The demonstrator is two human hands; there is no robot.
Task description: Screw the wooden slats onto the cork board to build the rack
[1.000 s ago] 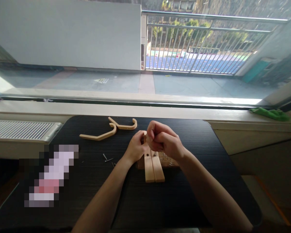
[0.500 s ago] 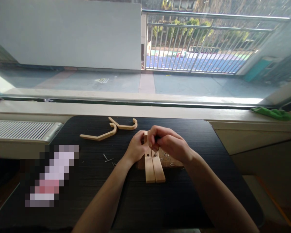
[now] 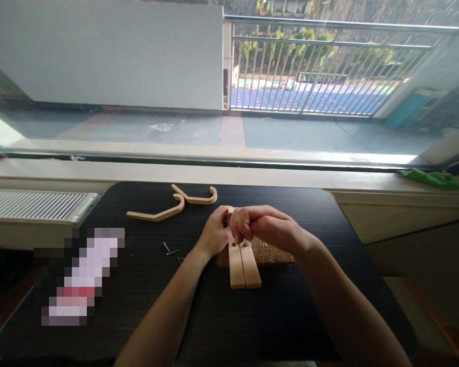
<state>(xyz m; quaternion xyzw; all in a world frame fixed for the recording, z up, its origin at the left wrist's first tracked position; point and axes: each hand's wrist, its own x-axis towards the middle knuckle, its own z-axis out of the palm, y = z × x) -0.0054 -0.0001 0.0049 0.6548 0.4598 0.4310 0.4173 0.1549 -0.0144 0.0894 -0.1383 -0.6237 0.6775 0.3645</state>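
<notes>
Two pale wooden pieces [image 3: 237, 270] lie side by side, their near ends toward me. Each shows a hole, and a metal screw head [image 3: 246, 243] sits in the right one. My left hand [image 3: 217, 232] is closed around the far part of these pieces from the left. Just over the holes, my right hand [image 3: 265, 227] has its fingers curled together in a pinch; whatever is between them is hidden. Beneath the pieces is a brown block [image 3: 273, 253] that looks wrapped in clear film.
Two curved wooden hooks [image 3: 156, 216] lie at the table's far left. Several loose screws [image 3: 171, 251] are left of my left hand. A blurred-out item [image 3: 84, 275] lies at the left edge of the black table [image 3: 309, 316]. A green cloth [image 3: 430, 179] rests on the windowsill.
My right hand has turned slightly and lowered, its fingers now curled closer over the holes. My left hand and the wooden pieces stay in place.
</notes>
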